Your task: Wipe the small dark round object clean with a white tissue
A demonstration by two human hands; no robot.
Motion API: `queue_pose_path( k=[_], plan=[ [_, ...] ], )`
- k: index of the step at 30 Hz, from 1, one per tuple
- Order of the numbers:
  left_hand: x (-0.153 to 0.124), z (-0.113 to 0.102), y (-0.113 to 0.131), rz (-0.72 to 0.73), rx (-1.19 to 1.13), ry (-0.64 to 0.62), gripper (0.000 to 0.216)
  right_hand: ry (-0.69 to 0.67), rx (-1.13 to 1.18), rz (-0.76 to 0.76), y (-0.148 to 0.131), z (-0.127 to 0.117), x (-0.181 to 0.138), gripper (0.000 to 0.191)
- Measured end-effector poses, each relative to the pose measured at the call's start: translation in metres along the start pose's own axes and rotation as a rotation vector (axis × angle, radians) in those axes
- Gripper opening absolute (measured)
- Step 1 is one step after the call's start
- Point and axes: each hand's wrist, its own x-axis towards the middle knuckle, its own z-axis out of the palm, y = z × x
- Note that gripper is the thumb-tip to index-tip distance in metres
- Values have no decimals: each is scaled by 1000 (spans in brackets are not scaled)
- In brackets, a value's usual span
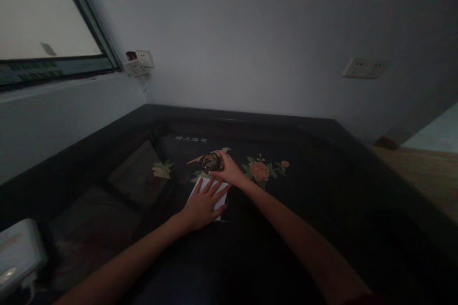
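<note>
My left hand (204,205) lies flat with its fingers spread on a white folded sheet (222,200), pressing it to the dark glossy table. Whether the sheet is paper or cloth I cannot tell. Just beyond it, my right hand (229,167) has its thumb and fingers curled around the side of a round glass-like object (210,163) with a shiny rim. The table's printed pattern shows through or on it. Its exact kind is too dim to make out.
The dark table (272,219) carries printed flowers (259,170) and pale lettering. A white appliance-like object (21,252) stands at the left edge. Behind are a pale wall, wall sockets (365,67) at right, more sockets (138,63) in the corner and a window (46,19).
</note>
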Motion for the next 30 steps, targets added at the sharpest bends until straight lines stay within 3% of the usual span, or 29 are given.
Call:
queue_pose_path(
  k=[3,7,13,22,30],
  plan=[
    [-3,-4,-2,28,-92,67,50,-2,-23,5,3,18,9,92],
    [-9,-8,-3,57,-111,63,48,16,-76,27,6,24,10,87],
    [-10,-9,-2,83,-56,-27,56,6,-77,25,11,17,5,83],
    [-8,-1,3,57,21,-13,62,-14,-77,-3,12,-4,-13,85],
    [-10,0,12,3,26,6,62,-20,-90,-21,18,-7,-19,86]
  ],
)
